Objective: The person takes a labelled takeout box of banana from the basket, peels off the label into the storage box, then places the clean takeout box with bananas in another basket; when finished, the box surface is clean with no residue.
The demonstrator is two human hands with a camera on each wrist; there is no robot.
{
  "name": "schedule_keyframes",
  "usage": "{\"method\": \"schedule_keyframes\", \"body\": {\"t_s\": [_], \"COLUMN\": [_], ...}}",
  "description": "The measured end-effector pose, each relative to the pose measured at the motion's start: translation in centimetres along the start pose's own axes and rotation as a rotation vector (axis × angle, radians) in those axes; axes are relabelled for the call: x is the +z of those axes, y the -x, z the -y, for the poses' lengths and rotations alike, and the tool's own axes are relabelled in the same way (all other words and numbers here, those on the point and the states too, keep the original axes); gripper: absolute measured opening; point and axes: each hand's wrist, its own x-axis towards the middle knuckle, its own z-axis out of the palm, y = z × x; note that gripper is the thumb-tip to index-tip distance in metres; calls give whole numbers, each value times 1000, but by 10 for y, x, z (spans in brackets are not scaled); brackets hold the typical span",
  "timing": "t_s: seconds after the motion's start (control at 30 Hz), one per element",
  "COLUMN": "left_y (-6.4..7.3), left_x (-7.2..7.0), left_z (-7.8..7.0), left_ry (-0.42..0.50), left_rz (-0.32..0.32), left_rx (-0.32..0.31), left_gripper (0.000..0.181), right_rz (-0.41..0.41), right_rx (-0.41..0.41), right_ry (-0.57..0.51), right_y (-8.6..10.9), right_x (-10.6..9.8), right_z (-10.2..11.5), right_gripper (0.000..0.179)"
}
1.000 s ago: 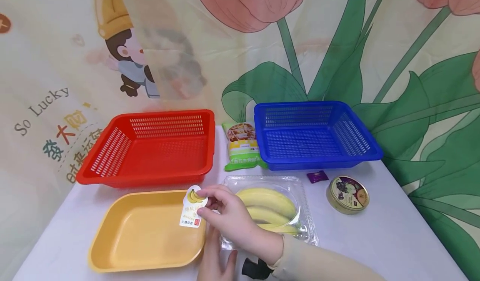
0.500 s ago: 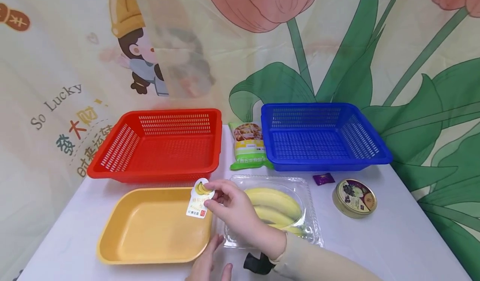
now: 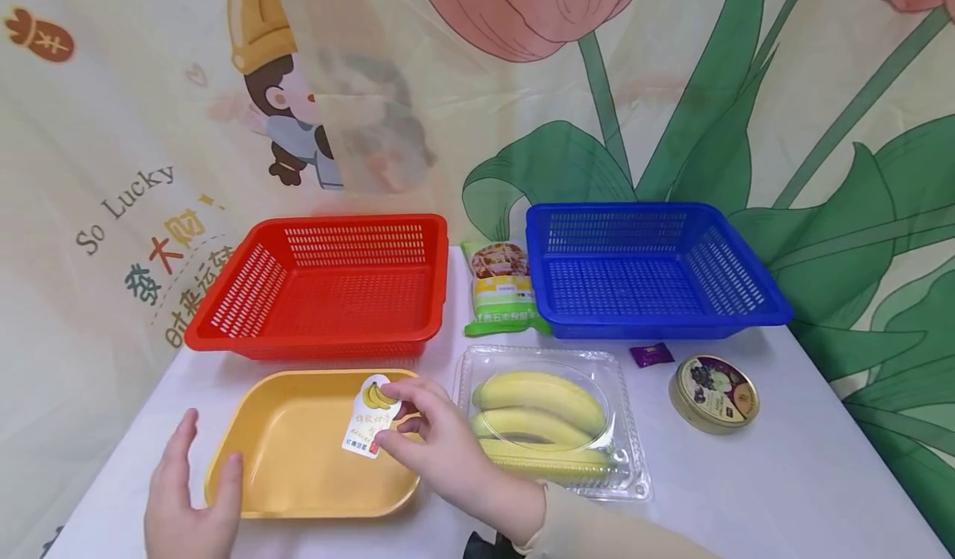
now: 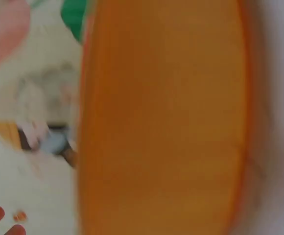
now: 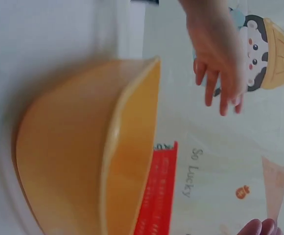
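Observation:
My right hand (image 3: 443, 443) pinches a white paper card (image 3: 370, 416) by its right side, between thumb and fingers. The card has a banana picture and printed characters; it is over the right part of the yellow tub (image 3: 298, 493). My left hand (image 3: 190, 493) is at the tub's left end, fingers extended and thumb apart, holding nothing. In the right wrist view the left hand (image 5: 218, 63) appears beyond the tub (image 5: 73, 147), and right fingertips (image 5: 264, 227) show at the bottom. Bananas (image 3: 537, 401) lie inside a clear plastic box (image 3: 630, 459) beside my right wrist.
Behind the tub stands a red basket (image 3: 336, 347); a blue basket (image 3: 649, 331) is at the back right. A green food packet (image 3: 503, 294) lies between them. A small purple wrapped piece (image 3: 652, 354) and a round tin (image 3: 715, 395) are on the right.
My left hand has moved left, from between the tub and the box to the tub's left end. The card in my right hand has shifted slightly left and down over the tub.

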Motion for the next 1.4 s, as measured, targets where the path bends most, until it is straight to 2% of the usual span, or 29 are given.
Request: {"method": "schedule_keyframes", "body": {"t_s": [0.03, 0.1, 0.2, 0.27, 0.3, 0.37, 0.53, 0.67, 0.9, 1.03, 1.23, 1.4], "left_y": [-4, -10, -12, -10, -8, -5, -1, -1, -1, -1, -4, -2], "left_x": [-4, -11, -16, -16, -16, -14, -8, -10, -12, -14, -15, -14], "left_z": [11, 31, 58, 69, 73, 77, 77, 76, 77, 79, 79, 81], "left_ry": [-43, -112, -123, -122, -124, -132, -158, -183, -187, -165, -160, -136], "left_rz": [31, 144, 322, 431, 468, 512, 544, 558, 562, 565, 611, 588], "left_rx": [-42, -153, -255, -294, -304, -286, -216, -191, -209, -215, -302, -264], "left_gripper": [55, 60, 64, 67, 68, 68, 66, 66, 68, 74, 79, 81], "right_rz": [-1, -9, -31, -44, -52, -52, -6, 37, 87, 130, 190, 239], "right_rx": [1, -4, -3, 5, 11, 27, 58, 88, 189, 243, 309, 325], "right_ry": [-9, -23, -15, -10, -6, -1, 3, 29, 94, 188, 397, 512], "right_y": [1, 3, 1, -2, -5, -8, -13, -19, -31, -35, -39, -39], "right_x": [5, 16, 30, 36, 39, 42, 44, 46, 56, 63, 68, 66], "right_z": [-3, -10, -22, -30, -33, -39, -51, -56, -59, -61, -63, -62], "right_gripper": [41, 43, 46, 47, 47, 47, 48, 49, 49, 45, 38, 40]}}
